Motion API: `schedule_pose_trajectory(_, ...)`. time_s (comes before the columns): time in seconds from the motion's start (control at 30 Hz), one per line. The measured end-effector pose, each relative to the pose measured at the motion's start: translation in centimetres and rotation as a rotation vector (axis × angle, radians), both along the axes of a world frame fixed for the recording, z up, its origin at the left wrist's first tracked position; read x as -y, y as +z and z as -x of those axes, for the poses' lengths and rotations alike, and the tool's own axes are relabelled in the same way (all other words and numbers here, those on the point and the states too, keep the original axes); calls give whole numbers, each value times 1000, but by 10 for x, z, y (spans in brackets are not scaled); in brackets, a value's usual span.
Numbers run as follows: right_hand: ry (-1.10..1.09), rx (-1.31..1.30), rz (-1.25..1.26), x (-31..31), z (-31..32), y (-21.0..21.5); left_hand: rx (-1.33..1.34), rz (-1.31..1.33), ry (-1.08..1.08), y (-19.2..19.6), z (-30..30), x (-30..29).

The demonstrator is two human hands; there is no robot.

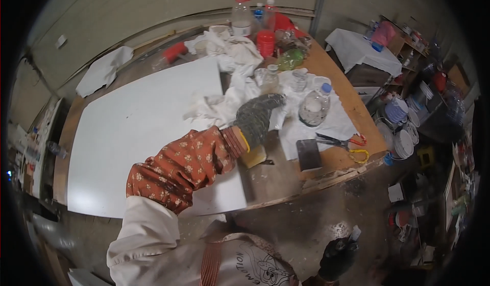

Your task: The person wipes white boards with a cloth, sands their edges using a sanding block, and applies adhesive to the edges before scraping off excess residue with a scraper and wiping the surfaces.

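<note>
My left hand (pixel 258 113), in a dark grey patterned glove, reaches over the table with its fingers stretched out to the right. It is just in front of a small clear bottle (pixel 270 79) and beside a crumpled white cloth (pixel 214 107); whether it touches them I cannot tell. Under its wrist lies a yellowish block or pad (pixel 253 157). Low at the right, away from the table, my right hand (pixel 338 258), in a black glove, is closed round a small object with a pale, translucent end (pixel 354 233). Its kind does not show.
A large white panel (pixel 138 133) covers the table's left. At right are a clear blue-capped bottle (pixel 314 107), a dark block (pixel 309 154) and pliers or shears (pixel 342 142) with red and yellow handles. Bottles and a red jar (pixel 265 43) stand behind. Buckets (pixel 403 143) are beyond the edge.
</note>
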State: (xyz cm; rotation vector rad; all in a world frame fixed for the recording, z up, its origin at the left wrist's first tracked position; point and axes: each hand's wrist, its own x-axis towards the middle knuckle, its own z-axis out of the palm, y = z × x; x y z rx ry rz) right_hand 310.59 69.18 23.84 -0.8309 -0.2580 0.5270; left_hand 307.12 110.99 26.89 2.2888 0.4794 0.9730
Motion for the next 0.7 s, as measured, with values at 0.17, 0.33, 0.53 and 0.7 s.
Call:
schedule_pose_trajectory(0.17,-200,-257,221,-4,-2,28,54,-435,164,-42,-75,-37)
schedule_pose_trajectory(0.33,-73,-156,199,-23,-44,36,-399,-406,109,13,-87,-27)
schedule_pose_trajectory(0.53,296,-121,170,-55,-84,21,-718,-306,544,23,45,-23)
schedule_pose_trajectory(0.7,500,-61,198,-109,-84,28,-307,-54,583,-40,71,-54)
